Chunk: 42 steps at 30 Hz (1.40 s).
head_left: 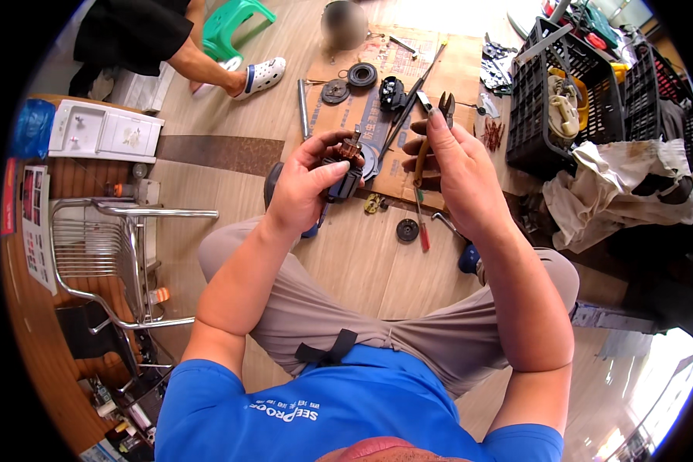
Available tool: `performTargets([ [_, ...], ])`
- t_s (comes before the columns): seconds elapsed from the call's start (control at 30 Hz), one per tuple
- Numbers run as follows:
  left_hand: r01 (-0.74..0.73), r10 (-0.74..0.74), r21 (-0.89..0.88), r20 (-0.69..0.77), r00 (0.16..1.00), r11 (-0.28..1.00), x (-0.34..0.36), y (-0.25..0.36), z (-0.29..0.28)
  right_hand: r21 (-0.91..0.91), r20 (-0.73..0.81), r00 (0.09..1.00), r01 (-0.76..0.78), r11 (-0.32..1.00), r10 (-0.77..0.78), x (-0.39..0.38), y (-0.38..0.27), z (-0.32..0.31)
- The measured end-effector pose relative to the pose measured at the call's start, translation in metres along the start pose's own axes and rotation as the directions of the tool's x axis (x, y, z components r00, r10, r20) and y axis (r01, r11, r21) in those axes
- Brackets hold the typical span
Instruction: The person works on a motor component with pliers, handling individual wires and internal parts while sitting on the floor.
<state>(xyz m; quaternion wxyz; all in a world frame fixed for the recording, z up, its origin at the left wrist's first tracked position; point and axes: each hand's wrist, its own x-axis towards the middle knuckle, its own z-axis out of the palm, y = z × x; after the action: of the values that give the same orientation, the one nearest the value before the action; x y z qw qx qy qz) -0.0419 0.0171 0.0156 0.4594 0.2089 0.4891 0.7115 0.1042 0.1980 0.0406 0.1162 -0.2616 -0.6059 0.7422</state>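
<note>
My left hand [299,189] is closed around a small motor part with copper windings [352,148] at its top and a black body [348,183] below; the fingers cover some of it. In my right hand [462,169] is a pair of pliers [447,105], dark jaws pointing away from me and a yellowish handle showing below the fingers. The hands are apart, over the near part of a cardboard sheet [458,65]. Beneath them a grey disc-shaped part [369,163] is partly hidden by the left hand.
Near the cardboard lie a red-handled screwdriver [424,237] and a round black part [407,230]. A black ring [362,75] and a metal tube [303,109] lie farther off. Black crates [527,115] stand right, a metal chair [123,254] left. Another person's foot [263,77] is at far left.
</note>
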Motion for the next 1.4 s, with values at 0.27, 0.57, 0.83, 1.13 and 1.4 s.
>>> performTargets([
  [0.27, -0.141, 0.138, 0.125, 0.033, 0.990, 0.982, 0.000, -0.006, -0.006, 0.145, -0.091, 0.972, -0.203, 0.968, 0.217, -0.003, 0.002, 0.005],
  [0.57, -0.151, 0.154, 0.323, 0.015, 0.988, 0.934, -0.003, -0.001, 0.004, 0.125, -0.028, 0.982, -0.180, 0.976, 0.185, -0.004, 0.007, -0.001],
  [0.83, -0.141, 0.155, 0.406, -0.003, 0.988, 0.903, -0.005, 0.002, 0.013, 0.089, -0.047, 0.982, -0.177, 0.980, 0.182, -0.005, 0.006, -0.002],
  [1.13, -0.299, 0.285, 0.652, 0.131, 0.950, 0.697, 0.000, -0.001, 0.010, 0.077, -0.042, 0.984, -0.172, 0.982, 0.176, -0.008, 0.003, 0.000],
  [1.4, -0.327, 0.317, 0.689, 0.147, 0.937, 0.647, -0.001, 0.000, 0.011, 0.034, -0.031, 0.983, -0.178, 0.983, 0.179, -0.007, 0.004, -0.001],
])
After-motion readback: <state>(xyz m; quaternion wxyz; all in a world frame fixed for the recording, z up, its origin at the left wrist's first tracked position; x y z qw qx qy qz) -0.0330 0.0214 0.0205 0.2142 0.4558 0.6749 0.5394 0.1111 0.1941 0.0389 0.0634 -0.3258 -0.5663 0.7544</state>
